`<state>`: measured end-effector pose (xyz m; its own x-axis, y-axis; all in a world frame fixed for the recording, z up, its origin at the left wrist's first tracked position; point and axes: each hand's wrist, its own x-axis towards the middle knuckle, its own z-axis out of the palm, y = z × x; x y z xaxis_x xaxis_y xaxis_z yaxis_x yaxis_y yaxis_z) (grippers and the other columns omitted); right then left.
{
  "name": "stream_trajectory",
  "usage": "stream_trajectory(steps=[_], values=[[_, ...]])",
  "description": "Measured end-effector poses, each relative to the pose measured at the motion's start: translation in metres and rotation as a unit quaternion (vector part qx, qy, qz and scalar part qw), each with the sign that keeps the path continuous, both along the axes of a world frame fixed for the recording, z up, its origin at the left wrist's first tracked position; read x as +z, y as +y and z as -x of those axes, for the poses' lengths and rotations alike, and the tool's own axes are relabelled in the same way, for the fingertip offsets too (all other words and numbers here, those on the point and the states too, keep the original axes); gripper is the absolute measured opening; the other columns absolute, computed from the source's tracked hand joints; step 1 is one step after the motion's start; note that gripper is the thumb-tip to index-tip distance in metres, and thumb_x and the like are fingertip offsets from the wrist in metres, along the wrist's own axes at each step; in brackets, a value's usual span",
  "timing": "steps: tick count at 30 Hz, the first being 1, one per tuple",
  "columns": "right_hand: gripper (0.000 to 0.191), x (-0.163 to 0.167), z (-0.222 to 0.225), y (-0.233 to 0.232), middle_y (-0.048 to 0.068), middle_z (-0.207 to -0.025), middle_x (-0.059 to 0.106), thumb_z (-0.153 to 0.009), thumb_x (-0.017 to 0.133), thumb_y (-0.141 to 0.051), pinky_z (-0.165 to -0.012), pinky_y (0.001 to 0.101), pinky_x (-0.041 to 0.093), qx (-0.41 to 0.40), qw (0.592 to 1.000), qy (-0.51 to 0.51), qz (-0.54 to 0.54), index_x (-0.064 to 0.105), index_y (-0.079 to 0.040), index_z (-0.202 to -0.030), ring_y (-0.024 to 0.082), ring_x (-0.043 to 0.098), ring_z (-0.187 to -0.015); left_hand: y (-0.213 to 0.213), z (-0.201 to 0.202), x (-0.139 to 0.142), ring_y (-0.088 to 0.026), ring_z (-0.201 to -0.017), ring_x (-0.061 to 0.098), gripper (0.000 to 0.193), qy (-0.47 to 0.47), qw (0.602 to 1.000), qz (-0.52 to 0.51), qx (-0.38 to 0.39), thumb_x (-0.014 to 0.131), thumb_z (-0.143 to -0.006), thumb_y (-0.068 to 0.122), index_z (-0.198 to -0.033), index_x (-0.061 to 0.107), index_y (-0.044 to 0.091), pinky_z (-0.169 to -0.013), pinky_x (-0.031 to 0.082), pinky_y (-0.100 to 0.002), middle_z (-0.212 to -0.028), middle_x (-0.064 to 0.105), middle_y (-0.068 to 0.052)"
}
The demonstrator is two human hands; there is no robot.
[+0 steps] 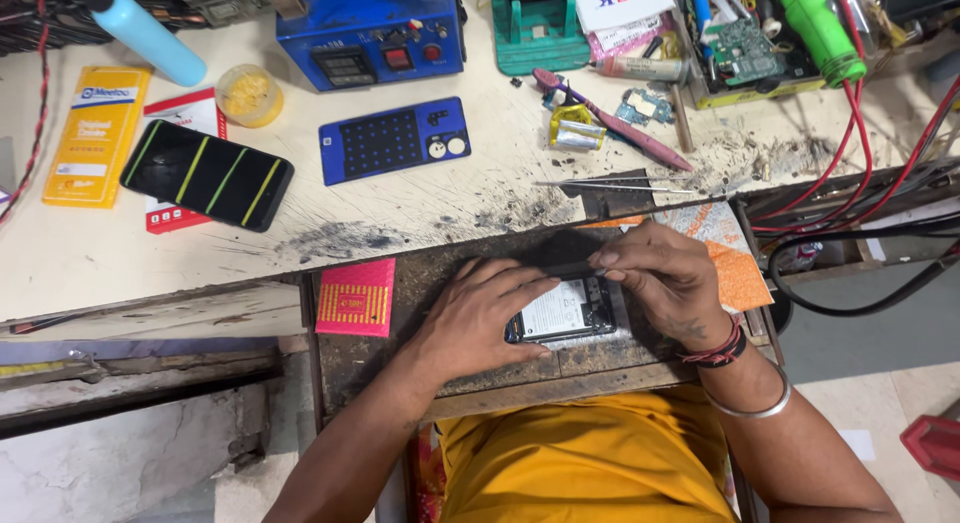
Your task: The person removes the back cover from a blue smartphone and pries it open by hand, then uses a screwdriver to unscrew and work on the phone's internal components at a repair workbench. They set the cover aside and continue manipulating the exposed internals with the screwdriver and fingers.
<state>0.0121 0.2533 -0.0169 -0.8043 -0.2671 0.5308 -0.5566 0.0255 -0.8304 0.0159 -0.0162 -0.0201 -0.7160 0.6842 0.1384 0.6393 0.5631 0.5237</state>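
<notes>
Nearest the camera, the person in the yellow shirt (585,463) is leaning over a dark, worn work board (450,258). The left hand (480,318) is lying flat and open, fingers spread, pressing down on the opened phone (562,311) with its back cover off, which is sitting in the middle of the board. The right hand (665,278) is pinching closed on a thin metal tool (660,210), its tip hidden over the phone's top edge. A pink card (355,298) is resting at the board's left. Further out on the scratched tabletop (100,253), a black phone with yellow-green stripes (208,173) is lying on the left, a blue screw mat (395,140) beside it, tweezers (610,186) to the right. Farthest back, a blue machine (370,33) is standing with a light blue bottle (150,33) nearby.
</notes>
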Motion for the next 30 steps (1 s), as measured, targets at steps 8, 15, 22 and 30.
stream_trajectory(steps=[8,15,22,30], values=[[0.010,-0.0030,-0.0027,-0.0009,0.006,-0.103,0.062,-0.093,0.077,0.000,-0.101,0.0362,0.063,0.019,0.998,0.012,0.067,0.074,-0.005,-0.102,0.019,0.068,-0.102,0.0024,0.0009,-0.0005,-0.028,-0.130,0.055,0.086,-0.023,0.999,0.021,0.006,0.089,-0.067,0.053,-0.140,0.061,0.017,-0.109,0.044,-0.046,-0.138,0.062,-0.011],[0.012,0.0004,-0.0038,-0.0028,0.009,-0.107,0.060,-0.096,0.069,-0.001,-0.098,0.0361,0.062,0.003,0.999,0.024,0.036,0.073,-0.004,-0.108,0.020,0.068,-0.103,0.0016,0.0013,0.0034,-0.028,-0.130,0.055,0.087,-0.029,0.999,0.020,0.004,0.090,-0.066,0.049,-0.141,0.061,0.017,-0.111,0.042,-0.045,-0.137,0.063,-0.010],[0.021,0.0033,-0.0018,-0.0008,0.010,-0.108,0.071,-0.093,0.068,-0.001,-0.088,0.0306,0.057,-0.041,0.995,0.060,-0.065,0.070,-0.002,-0.114,0.020,0.071,-0.100,0.0015,0.0012,0.0050,-0.029,-0.131,0.054,0.089,-0.015,1.000,-0.004,0.000,0.091,-0.064,0.046,-0.141,0.060,0.014,-0.110,0.042,-0.045,-0.141,0.062,-0.009],[0.019,-0.0009,-0.0026,0.0007,0.010,-0.105,0.075,-0.096,0.066,0.003,-0.084,0.0292,0.060,-0.056,0.997,0.018,-0.045,0.072,-0.002,-0.114,0.018,0.073,-0.095,0.0030,0.0013,0.0051,-0.028,-0.132,0.052,0.091,-0.021,1.000,0.003,0.004,0.092,-0.062,0.047,-0.141,0.060,0.015,-0.110,0.041,-0.046,-0.143,0.060,-0.009]])
